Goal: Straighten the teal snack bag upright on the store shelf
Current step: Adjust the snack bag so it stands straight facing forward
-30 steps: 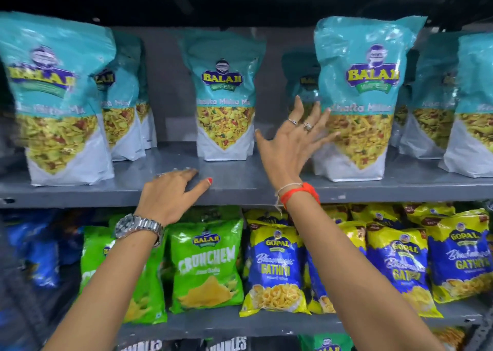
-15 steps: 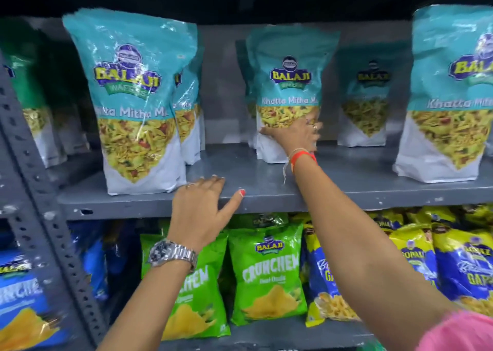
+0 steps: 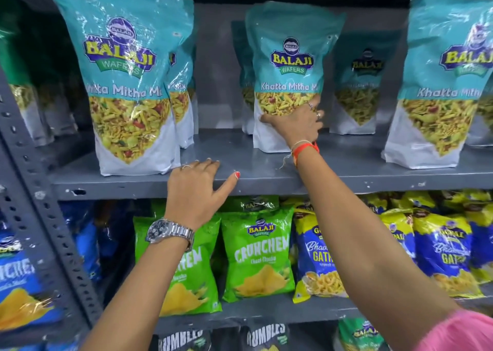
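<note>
The teal snack bag (image 3: 289, 65) stands toward the back of the upper shelf (image 3: 266, 169), between a nearer teal bag on the left (image 3: 128, 83) and a darker one behind to its right (image 3: 358, 83). Its long axis runs near vertical, the top leaning slightly rightward (by my estimate). The right hand (image 3: 294, 126) is on it, palm against the lower front, fingers (image 3: 313, 110) wrapped round the right edge and thumb across the left, closed on the bag. The left hand (image 3: 198, 190) rests on the shelf's front lip, fingers spread and holding nothing, well apart from the bag. The bag's mass rises directly above the right hand, so that hand is placed to tip the top back to plumb; the base appears seated on the shelf.
</note>
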Demonstrator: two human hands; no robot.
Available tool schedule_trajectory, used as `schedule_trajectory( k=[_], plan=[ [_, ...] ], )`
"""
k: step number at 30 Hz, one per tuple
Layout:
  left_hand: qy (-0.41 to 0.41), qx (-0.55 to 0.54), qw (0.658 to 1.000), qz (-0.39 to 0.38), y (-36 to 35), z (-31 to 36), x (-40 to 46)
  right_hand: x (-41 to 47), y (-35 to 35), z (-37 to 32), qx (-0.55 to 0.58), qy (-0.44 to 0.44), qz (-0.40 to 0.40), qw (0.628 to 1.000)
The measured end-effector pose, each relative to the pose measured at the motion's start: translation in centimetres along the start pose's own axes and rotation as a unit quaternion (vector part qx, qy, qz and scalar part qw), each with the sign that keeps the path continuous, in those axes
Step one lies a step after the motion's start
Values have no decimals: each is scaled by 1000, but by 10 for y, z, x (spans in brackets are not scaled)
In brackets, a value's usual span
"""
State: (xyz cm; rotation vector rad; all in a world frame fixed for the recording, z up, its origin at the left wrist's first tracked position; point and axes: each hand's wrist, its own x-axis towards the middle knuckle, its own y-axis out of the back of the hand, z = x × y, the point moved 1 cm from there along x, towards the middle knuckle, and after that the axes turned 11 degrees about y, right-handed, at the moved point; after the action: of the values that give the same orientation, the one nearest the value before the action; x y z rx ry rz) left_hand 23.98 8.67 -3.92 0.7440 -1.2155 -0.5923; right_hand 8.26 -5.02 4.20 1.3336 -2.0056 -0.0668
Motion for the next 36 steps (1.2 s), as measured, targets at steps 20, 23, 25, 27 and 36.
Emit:
schedule_trajectory(
  k=[20,23,25,27,36],
  plan=[
    [25,-3,999,25,3,8,-5,-60,47,-6,-3,-6,38,999],
    [20,-5,999,25,4,8,-5,-64,48,-8,0,-7,41,999],
    [19,-6,999,26,5,8,-5,-66,49,-9,-2,-6,39,999],
    [17,-6,999,28,4,7,-4,-67,49,-9,8,-5,35,999],
    [14,-7,999,37,1,6,-3,-71,50,-4,0,-5,5,1000]
  ],
)
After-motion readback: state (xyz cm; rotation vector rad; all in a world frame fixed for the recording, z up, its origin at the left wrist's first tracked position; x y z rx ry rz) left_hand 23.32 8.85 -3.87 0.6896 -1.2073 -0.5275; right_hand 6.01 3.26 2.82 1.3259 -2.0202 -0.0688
